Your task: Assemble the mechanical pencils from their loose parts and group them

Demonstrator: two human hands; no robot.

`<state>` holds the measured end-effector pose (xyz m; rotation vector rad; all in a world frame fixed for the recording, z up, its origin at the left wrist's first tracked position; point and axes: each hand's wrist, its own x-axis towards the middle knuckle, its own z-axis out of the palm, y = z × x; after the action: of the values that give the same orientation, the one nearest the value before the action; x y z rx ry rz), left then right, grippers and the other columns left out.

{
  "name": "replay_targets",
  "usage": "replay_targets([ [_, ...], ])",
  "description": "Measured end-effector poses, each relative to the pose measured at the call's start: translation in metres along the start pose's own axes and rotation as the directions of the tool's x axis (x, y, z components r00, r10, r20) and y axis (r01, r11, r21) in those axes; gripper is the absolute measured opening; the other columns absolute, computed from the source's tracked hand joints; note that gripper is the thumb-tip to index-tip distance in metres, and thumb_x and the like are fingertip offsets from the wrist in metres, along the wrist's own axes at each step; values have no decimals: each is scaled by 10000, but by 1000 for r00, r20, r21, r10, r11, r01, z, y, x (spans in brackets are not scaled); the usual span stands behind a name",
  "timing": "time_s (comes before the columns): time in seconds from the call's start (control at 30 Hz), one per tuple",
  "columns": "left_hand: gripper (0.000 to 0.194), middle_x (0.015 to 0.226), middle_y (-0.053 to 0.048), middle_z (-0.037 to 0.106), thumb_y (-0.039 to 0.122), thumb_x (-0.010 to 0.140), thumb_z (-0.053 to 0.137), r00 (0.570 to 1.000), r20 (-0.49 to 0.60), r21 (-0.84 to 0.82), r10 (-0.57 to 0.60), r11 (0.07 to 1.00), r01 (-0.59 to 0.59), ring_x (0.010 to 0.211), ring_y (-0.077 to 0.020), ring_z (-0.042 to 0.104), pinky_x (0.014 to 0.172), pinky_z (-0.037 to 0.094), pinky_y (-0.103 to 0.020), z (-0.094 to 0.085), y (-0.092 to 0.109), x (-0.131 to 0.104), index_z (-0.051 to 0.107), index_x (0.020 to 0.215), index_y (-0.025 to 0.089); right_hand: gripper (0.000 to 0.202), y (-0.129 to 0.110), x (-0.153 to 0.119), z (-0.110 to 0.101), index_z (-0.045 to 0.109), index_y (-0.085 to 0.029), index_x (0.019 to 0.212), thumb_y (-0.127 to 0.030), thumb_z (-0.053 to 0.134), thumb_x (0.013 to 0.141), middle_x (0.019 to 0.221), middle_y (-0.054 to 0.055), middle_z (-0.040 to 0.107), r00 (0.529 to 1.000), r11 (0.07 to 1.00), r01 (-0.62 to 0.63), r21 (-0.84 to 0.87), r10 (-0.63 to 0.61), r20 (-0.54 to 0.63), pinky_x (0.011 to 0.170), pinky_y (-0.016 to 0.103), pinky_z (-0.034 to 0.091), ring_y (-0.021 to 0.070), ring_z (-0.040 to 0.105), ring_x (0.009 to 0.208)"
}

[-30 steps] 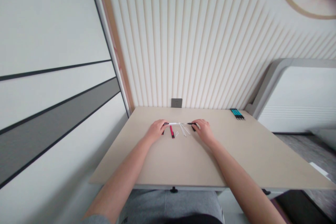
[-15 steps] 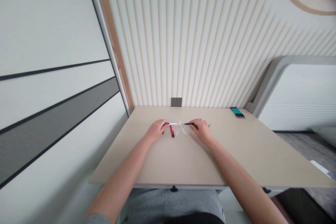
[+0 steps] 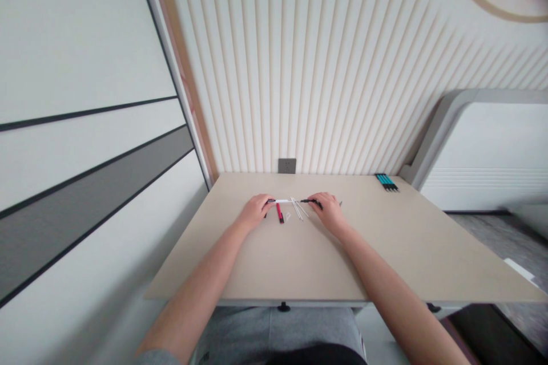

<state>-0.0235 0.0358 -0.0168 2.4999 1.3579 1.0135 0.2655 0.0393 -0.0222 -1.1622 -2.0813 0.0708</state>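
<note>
Tabletop (image 3: 291, 265): pale beige, smooth, matte. Near centre, toward far edge: one red rod (image 3: 279, 210) with black end, lying lengthwise. Just to its right, small white pieces (image 3: 288, 216), shape too small to resolve. Right of these, thin white sticks (image 3: 298, 210), fanned at angles, upper ends close together. Far right corner: row of teal-and-black pens (image 3: 387, 182), side by side, slanted, well apart from the central items.

I can't read any words, numbers or signs here. I see a small dark mark (image 3: 204, 357) on the gray pants (image 3: 244, 331), but it is too tiny and blurry for me to read.
</note>
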Motion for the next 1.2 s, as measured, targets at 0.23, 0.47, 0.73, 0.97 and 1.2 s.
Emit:
replay_targets([
  [0.23,246,915,-42,669,389,959,467,1000,-16,11,9,1000,-9,867,-193,612,806,468,-319,-1,2,-1,624,988,201,147,2,-1,1,651,-256,981,-297,522,924,991,38,694,1000,1000,-8,5,8,-1,848,372,373,224,582,956],
  [0.47,234,906,-39,672,377,954,483,999,-12,4,30,1000,-30,859,-188,616,801,470,-312,-1,2,0,629,991,199,144,-3,0,2,654,-252,969,-302,527,920,969,39,696,1000,1000,14,19,-14,14,842,359,374,215,587,943],
  [0.73,217,929,-40,674,359,955,483,1000,-18,16,18,1000,-17,876,-192,614,808,464,-316,-1,2,0,625,1000,202,148,-4,0,-1,656,-252,970,-295,524,918,973,43,696,1000,1000,0,9,0,23,846,366,377,217,589,945],
  [0.97,223,904,-36,667,372,952,487,999,-32,29,0,1000,1,850,-192,608,790,462,-313,-1,0,-1,626,982,200,159,5,-1,0,657,-263,990,-303,526,909,985,36,695,999,999,-45,-9,45,18,847,379,375,224,586,968],
  [1.2,239,907,-38,666,379,960,466,1000,-13,26,-8,1000,8,858,-189,609,796,464,-313,-1,1,0,625,988,202,185,7,0,1,663,-261,988,-322,507,911,988,47,696,998,998,-58,-14,58,10,856,389,375,233,584,977],
])
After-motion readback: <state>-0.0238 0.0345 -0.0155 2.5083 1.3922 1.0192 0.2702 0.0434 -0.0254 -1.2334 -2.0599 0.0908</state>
